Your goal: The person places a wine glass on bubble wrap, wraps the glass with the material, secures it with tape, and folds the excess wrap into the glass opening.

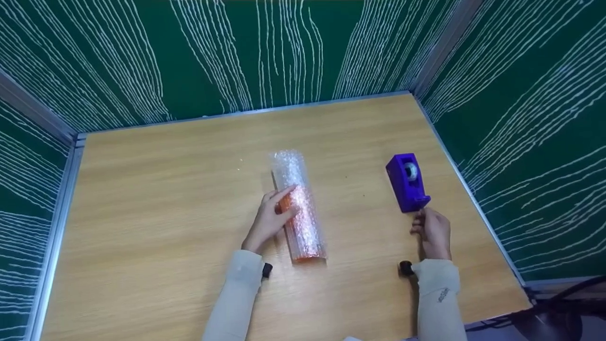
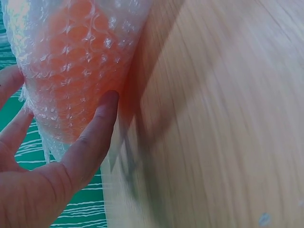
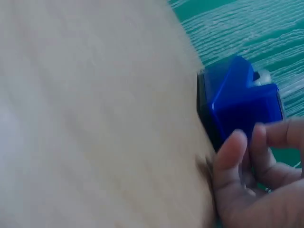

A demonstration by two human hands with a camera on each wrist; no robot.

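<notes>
A long roll of clear bubble wrap (image 1: pixel 303 213) lies on the table, with something orange showing through its layers. My left hand (image 1: pixel 270 219) holds the roll from its left side. In the left wrist view the thumb (image 2: pixel 92 137) presses one side of the bubble wrap (image 2: pixel 76 71), and fingers touch the other side. At the right stands a purple-blue tape dispenser (image 1: pixel 408 184) with a roll of tape (image 1: pixel 410 171) in it. My right hand (image 1: pixel 433 232) is at the dispenser's front end, fingers bent and thumb close to the index fingertip. Whether tape is between them is not visible.
The wooden table (image 1: pixel 165 203) has a metal-edged frame. Green panels (image 1: pixel 189 57) with white wavy lines stand behind it and at both sides. A black cable (image 1: pixel 568 293) hangs beyond the table's right front corner. Tiny specks lie on the tabletop.
</notes>
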